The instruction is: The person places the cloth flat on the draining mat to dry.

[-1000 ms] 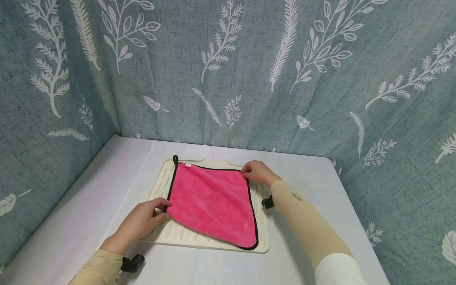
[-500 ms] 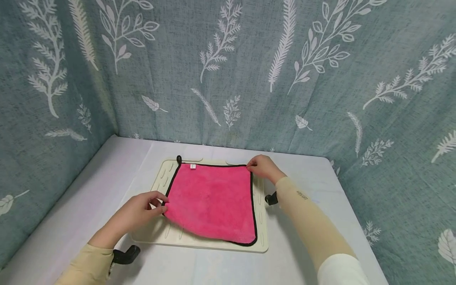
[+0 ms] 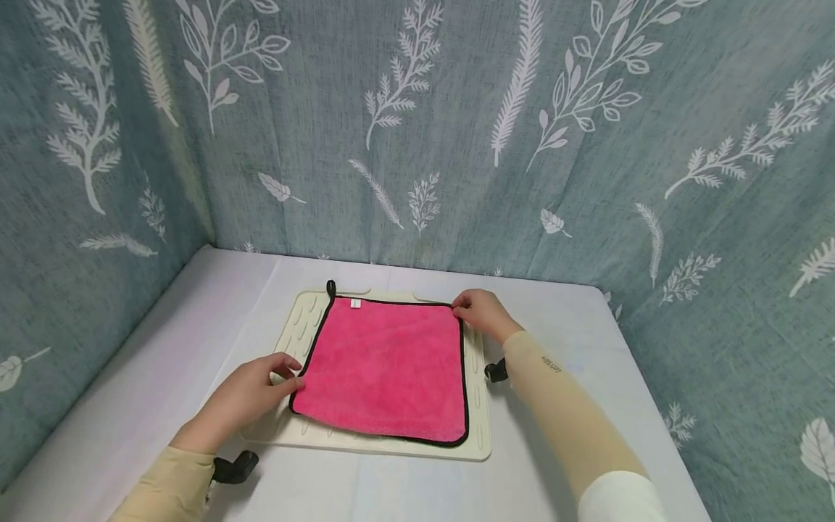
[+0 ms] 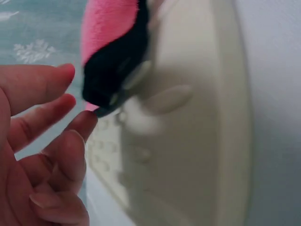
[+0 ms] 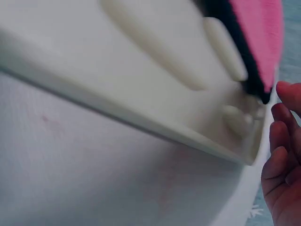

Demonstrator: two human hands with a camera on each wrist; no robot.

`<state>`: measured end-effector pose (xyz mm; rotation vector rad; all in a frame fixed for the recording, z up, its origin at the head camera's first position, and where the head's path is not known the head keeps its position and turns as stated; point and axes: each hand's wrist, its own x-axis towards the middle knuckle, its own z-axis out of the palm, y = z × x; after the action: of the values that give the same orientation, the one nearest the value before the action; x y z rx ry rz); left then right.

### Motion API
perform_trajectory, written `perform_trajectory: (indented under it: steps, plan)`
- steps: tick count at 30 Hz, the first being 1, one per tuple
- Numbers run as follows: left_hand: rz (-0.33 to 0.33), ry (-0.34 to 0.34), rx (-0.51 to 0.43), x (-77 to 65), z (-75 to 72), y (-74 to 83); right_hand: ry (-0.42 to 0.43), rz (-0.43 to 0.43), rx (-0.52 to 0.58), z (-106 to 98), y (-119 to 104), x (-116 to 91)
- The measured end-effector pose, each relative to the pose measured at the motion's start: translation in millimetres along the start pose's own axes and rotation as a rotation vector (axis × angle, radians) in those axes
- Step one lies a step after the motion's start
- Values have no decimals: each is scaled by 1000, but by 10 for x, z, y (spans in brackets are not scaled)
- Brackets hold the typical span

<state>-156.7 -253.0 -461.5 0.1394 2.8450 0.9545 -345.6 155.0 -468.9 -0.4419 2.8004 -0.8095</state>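
A square pink cloth (image 3: 385,366) with black edging, a white tag and a black hanging loop lies spread over a cream ribbed board (image 3: 479,406). At its left edge my left hand (image 3: 254,391) has its thumb and fingers apart. The left wrist view shows the black-edged cloth corner (image 4: 113,70) just beyond the fingertips (image 4: 66,75). My right hand (image 3: 485,312) is at the cloth's back right corner, thumb and forefinger slightly parted. In the right wrist view the corner's tip (image 5: 256,84) shows right beside the thumb and forefinger.
Under the board is a table with a white cover (image 3: 404,493). A grey-green curtain with white leaf prints (image 3: 365,181) hangs behind it and along both sides. A dark wrist camera mount (image 3: 236,467) sticks out below the left wrist.
The cloth has been shifted slightly and its front edge lowered flatter onto the board. My left fingers have let go of the front left corner. My right hand moved a little right, then down.
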Motion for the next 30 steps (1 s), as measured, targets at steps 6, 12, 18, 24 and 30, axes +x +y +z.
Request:
perform_trajectory:
  steps: [6, 12, 18, 24, 30]
  plan:
    - [30, -4, -10, -73, -38, 67, 10, -35, 23, -161, -22, -228]
    - [70, -40, -14, -188, -27, 86, -4, -99, 40, -186, -86, -701]
    - [84, -39, 4, -250, 20, 103, -66, -184, 84, -22, -90, -1295]
    - [114, -12, 21, -299, 79, 49, -123, -281, 62, 214, -141, -1744]
    - [208, 39, 60, -289, 172, 15, -157, -343, 13, 372, -203, -1960]
